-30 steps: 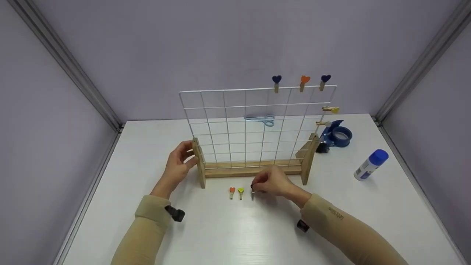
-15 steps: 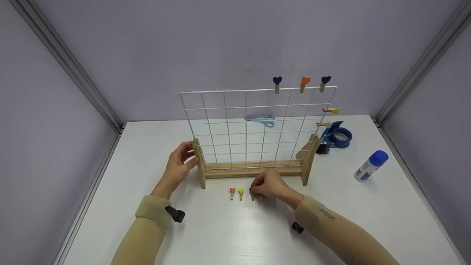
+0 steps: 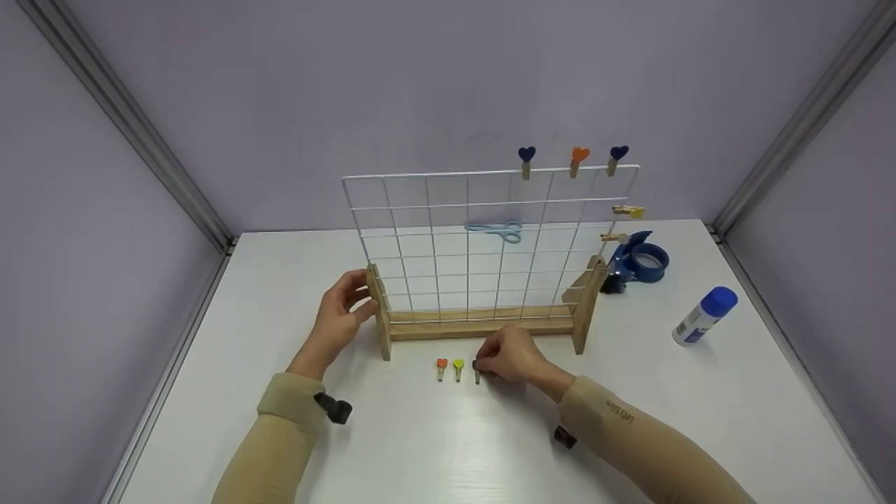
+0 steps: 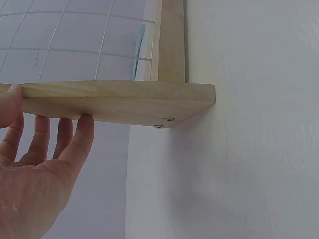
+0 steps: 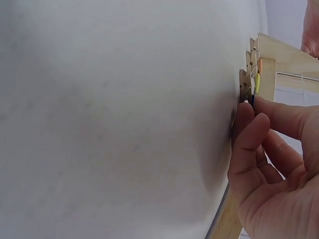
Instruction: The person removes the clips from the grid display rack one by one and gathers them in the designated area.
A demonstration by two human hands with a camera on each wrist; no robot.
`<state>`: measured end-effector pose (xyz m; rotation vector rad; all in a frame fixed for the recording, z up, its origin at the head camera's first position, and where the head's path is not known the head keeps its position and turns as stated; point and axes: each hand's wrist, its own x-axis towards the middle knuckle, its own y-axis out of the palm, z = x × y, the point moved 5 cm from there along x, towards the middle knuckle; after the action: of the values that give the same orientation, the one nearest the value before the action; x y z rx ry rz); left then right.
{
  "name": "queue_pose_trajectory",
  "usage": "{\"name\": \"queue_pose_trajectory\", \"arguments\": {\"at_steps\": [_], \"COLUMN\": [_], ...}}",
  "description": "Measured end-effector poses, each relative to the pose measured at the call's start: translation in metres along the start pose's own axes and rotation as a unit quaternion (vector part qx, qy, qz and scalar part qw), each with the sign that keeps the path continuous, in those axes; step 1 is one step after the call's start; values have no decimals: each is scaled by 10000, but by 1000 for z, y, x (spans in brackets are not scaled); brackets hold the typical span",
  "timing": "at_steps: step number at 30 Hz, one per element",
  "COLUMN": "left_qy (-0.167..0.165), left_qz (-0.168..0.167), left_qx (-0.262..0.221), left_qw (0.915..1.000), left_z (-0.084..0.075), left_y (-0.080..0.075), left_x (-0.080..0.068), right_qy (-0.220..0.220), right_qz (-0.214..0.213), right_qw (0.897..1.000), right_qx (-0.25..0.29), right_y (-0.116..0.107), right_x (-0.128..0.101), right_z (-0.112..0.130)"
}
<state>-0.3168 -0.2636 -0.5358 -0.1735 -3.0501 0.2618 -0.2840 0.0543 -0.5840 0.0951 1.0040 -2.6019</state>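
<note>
Head view: right hand (image 3: pixel 514 355), angled inward, pinches a dark-topped clip (image 3: pixel 477 375).

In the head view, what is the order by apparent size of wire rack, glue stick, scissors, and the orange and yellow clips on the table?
Largest to smallest:
1. Wire rack
2. Glue stick
3. Scissors
4. Orange clip and yellow clip, which look alike, so unranked.

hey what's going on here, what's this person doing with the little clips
A person's left hand grips the wooden end piece of a wire grid stand. Their right hand pinches a dark heart clip at the table, beside a yellow clip and an orange clip, in a row. On the grid, three clips sit along the top edge and two more clips on the right edge.
</note>
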Motion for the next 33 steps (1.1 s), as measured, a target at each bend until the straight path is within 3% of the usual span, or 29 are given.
{"name": "queue_pose_trajectory", "arguments": {"at_steps": [8, 17, 28, 33], "left_qy": [26, 16, 45, 53], "left_qz": [-23, -69, -56, -38], "left_qx": [-103, 11, -13, -1], "left_qw": [9999, 10000, 10000, 10000], "left_z": [1, 0, 0, 1], "left_y": [0, 0, 0, 0], "left_x": [1, 1, 0, 1], "right_qy": [6, -636, -1437, -1675], "right_qz": [-57, -327, -590, -779], "right_qw": [9999, 9969, 9862, 9819], "right_qx": [-118, -338, -581, -424], "right_y": [-2, -23, -84, -119], "right_x": [-2, -15, -48, -64], "right_z": [3, 21, 66, 89]}}
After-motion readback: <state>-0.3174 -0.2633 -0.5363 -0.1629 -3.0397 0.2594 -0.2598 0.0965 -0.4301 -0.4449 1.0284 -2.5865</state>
